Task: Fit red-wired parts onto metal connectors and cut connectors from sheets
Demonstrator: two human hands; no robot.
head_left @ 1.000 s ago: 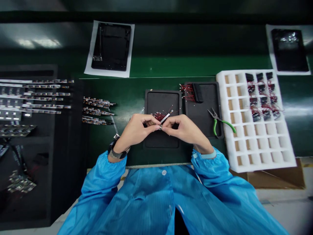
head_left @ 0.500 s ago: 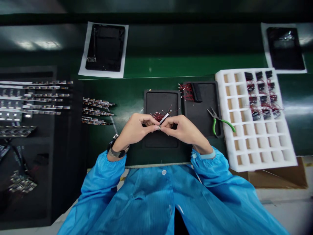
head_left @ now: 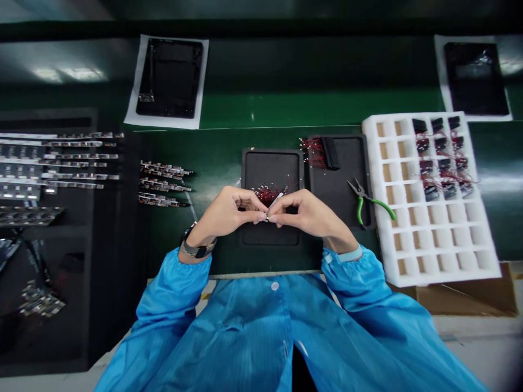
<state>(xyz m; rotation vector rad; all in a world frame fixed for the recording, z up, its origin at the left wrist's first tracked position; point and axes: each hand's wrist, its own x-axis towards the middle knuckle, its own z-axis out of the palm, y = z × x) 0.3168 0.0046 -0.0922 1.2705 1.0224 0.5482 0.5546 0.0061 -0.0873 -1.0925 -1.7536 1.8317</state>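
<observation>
Your left hand [head_left: 226, 215] and right hand [head_left: 311, 215] both pinched a thin strip [head_left: 277, 198] between fingertips. Your fingers hid its lower end.

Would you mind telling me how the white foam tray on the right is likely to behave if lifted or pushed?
The white foam tray looks light, so it would probably slide easily on the green bench. Its wired black parts sit only in the far right cells, so a lift may tilt that way.

Two trays [head_left: 272, 169], perhaps twelve modules [head_left: 440, 144]
</observation>
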